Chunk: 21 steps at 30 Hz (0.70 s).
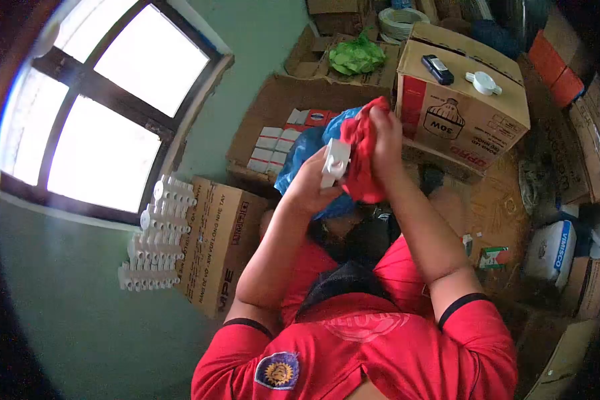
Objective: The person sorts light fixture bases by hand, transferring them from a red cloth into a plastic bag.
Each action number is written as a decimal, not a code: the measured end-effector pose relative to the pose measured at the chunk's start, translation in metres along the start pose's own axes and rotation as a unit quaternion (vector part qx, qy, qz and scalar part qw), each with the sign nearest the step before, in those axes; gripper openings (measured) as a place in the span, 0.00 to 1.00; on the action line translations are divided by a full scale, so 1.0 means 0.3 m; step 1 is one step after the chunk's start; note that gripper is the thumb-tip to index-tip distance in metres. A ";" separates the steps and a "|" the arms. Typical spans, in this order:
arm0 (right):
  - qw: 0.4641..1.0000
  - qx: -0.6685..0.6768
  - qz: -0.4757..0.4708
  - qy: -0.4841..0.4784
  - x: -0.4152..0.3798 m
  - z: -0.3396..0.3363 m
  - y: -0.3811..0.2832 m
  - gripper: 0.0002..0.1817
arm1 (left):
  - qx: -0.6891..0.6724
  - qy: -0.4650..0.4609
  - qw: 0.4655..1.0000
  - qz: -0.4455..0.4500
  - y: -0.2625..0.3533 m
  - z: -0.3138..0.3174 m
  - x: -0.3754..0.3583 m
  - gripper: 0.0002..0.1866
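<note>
My left hand (305, 181) is closed around a small white plastic fitting (336, 162), which has a flat rectangular side and a rounded part facing me. Bunched in my right hand (387, 143) is a red cloth (361, 157), held right against the fitting. The fingertips of my right hand are partly hidden by the cloth. Just behind both hands lies a blue plastic bag (307, 150), partly covered by them.
An open carton (250, 137) with small white-and-red boxes stands beyond the bag. At left, rows of white fittings (155, 247) are stacked on a carton (223, 247). A lamp carton (460, 113) at right carries a dark device (438, 69) and a round white fitting (484, 83).
</note>
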State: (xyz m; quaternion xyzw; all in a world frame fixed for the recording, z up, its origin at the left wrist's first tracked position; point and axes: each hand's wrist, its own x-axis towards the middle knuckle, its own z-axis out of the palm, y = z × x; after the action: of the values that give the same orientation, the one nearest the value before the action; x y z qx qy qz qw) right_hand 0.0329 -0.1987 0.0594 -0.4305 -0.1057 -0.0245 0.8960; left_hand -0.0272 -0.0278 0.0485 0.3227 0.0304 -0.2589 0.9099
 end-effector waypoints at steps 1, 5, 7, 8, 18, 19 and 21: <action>0.999 0.035 -0.002 -0.042 -0.007 0.054 -0.045 0.13 | 0.126 0.096 0.986 0.054 0.002 0.077 -0.018 0.27; 0.966 -0.113 -0.086 -0.217 -0.066 0.066 -0.003 0.12 | 0.290 0.164 0.931 0.149 0.032 0.099 -0.022 0.54; 0.903 -0.232 -0.172 -0.318 -0.037 0.051 0.016 0.11 | 0.573 0.153 0.763 0.257 0.026 0.061 -0.028 0.61; 0.930 -0.177 -0.127 -0.297 -0.053 0.041 0.039 0.12 | 0.544 0.130 0.784 0.271 0.007 0.047 -0.023 0.62; 0.953 0.085 0.105 -0.271 -0.083 0.088 -0.055 0.20 | 0.325 0.110 0.907 0.244 -0.018 0.144 -0.065 0.65; 0.965 0.041 0.119 -0.232 -0.079 0.073 -0.047 0.20 | 0.214 0.134 0.952 0.171 -0.004 0.151 -0.086 0.65; 0.975 -0.048 0.151 -0.158 -0.073 0.026 0.030 0.21 | 0.146 0.100 0.979 0.103 -0.031 0.020 -0.066 0.52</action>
State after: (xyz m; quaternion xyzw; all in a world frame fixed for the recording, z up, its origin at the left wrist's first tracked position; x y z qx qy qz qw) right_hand 0.0115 -0.1880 0.0526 -0.4826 -0.1785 0.1749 0.8395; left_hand -0.0496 -0.0286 0.0523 0.4778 0.0502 -0.1319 0.8670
